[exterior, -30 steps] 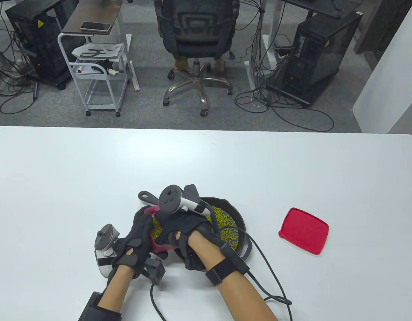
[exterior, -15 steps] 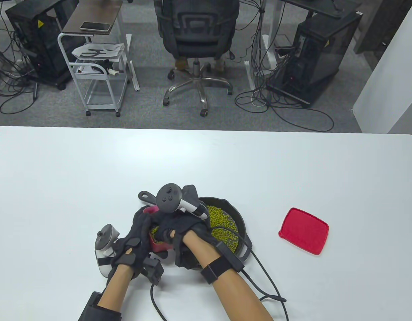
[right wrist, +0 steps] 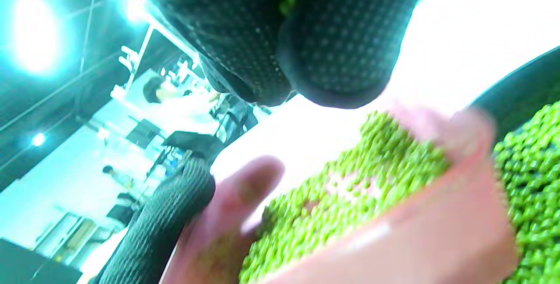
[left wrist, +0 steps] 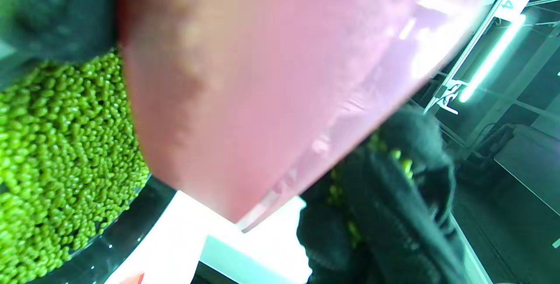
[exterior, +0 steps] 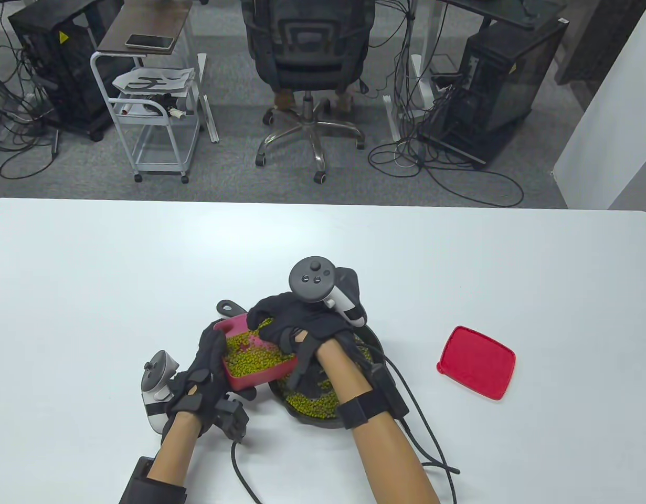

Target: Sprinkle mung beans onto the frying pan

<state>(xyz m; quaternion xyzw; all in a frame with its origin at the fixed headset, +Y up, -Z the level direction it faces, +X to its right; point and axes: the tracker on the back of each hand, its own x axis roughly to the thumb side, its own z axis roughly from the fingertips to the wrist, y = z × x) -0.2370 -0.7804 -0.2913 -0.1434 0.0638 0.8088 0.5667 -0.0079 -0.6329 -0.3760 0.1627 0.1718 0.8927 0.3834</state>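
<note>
A red plastic container (exterior: 246,377) half full of mung beans (exterior: 252,357) is gripped by my left hand (exterior: 210,359) at its left wall and held over the left side of the black frying pan (exterior: 378,347). My right hand (exterior: 275,321) hovers over the container's far end, fingers curled around a small clutch of beans. The pan holds a layer of beans (exterior: 312,403). The left wrist view shows the container's underside (left wrist: 271,78) above the pan's beans (left wrist: 52,152). The right wrist view shows my fingertips (right wrist: 345,39) just above the container's beans (right wrist: 350,187).
The pan's handle (exterior: 227,307) points to the far left behind the container. A red lid (exterior: 476,362) lies flat to the right of the pan. Glove cables (exterior: 427,436) trail over the table near the front edge.
My right hand has lifted out of the container and moved up and to the right, uncovering the beans inside. The container now sits more level; my left hand has shifted slightly left.
</note>
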